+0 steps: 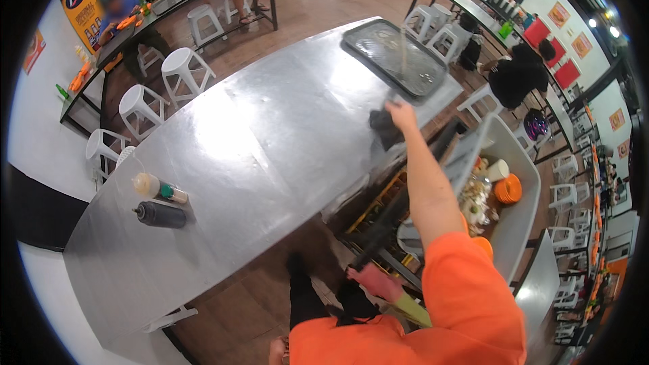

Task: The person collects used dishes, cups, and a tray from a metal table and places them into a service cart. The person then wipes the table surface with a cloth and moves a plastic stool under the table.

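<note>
My right hand [402, 113] reaches far over the stainless-steel table [263, 162] and grips a dark cloth [386, 131] near the table's right-hand edge. Just beyond it lies a dark serving tray [395, 58], wet or shiny on its surface. Only part of my left hand [278, 349] shows, low at the bottom beside my orange shirt; its fingers are too cut off to read. At the table's left end, a dark sauce squeeze bottle [161, 214], a pale squeeze bottle [146, 185] and a green-capped shaker [174, 192] lie or stand close together.
Right of my arm stands a grey plastic tub [522, 203] holding food scraps, orange bowls [508, 188] and a white cup [498, 170]. A pink and yellow item [377, 284] hangs by my waist. White stools [187, 73] line the far side; people sit at other tables.
</note>
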The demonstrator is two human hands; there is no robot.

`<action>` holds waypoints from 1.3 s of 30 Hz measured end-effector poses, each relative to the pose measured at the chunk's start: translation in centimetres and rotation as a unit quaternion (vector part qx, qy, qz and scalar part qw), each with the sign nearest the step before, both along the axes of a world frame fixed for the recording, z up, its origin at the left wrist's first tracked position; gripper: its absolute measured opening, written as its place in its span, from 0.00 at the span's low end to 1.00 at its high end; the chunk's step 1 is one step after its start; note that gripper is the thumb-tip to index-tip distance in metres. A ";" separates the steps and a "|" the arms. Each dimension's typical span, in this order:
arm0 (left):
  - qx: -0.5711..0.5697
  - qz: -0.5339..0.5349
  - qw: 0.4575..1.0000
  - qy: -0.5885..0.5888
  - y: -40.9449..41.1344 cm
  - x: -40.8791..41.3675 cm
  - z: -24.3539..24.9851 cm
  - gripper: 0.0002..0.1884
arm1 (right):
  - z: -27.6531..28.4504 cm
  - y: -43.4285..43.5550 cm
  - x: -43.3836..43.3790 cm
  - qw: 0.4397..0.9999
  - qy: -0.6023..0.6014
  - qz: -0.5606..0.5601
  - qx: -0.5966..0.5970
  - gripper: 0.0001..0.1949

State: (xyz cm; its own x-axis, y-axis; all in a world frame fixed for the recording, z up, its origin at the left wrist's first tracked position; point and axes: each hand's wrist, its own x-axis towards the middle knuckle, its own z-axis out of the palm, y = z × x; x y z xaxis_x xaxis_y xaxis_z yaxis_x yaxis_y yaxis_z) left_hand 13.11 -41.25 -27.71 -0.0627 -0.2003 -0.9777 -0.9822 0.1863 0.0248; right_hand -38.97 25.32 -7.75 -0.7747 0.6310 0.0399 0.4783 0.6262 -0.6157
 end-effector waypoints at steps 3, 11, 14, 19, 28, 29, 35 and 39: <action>0.055 0.197 0.975 0.091 -4.9 -2.2 -0.7 0.12 | -7.8 -7.1 -0.7 0.991 -0.007 -0.018 0.131 0.27; -0.024 0.165 0.981 0.101 -12.8 -9.4 -1.7 0.16 | -8.3 -27.2 3.5 0.878 0.051 0.436 0.191 0.26; 0.007 0.181 0.983 0.032 -11.9 -13.2 -1.1 0.16 | -5.9 -34.3 5.8 0.798 0.066 0.595 0.076 0.28; 0.058 0.201 0.970 0.122 -12.7 -14.7 -4.2 0.19 | -8.3 -24.4 -1.5 0.926 0.031 0.295 0.235 0.21; 0.007 0.242 0.970 -0.036 -16.1 -3.7 -0.5 0.19 | -12.1 -12.6 -18.4 0.944 -0.074 -0.117 0.300 0.25; -0.002 0.247 0.968 -0.052 -15.9 -4.1 -0.5 0.19 | -11.2 -16.4 -21.7 0.969 -0.025 -0.065 0.236 0.26; 0.003 0.246 0.967 -0.063 -14.2 -10.5 -2.1 0.19 | -13.1 -32.9 -24.5 0.917 0.165 0.288 0.221 0.23; 0.018 0.267 0.962 -0.048 -12.6 -13.2 -2.6 0.19 | -11.1 -26.3 -14.6 0.973 0.063 0.040 0.217 0.23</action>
State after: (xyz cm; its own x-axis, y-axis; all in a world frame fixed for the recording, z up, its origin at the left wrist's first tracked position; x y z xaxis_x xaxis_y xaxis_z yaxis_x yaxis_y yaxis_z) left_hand -0.12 -53.82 -30.35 0.1307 -0.1449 -0.9808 -0.9355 -0.3457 -0.0735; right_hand -53.55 -1.02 -18.86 -0.7927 0.4715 0.3865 0.3554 0.8725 -0.3354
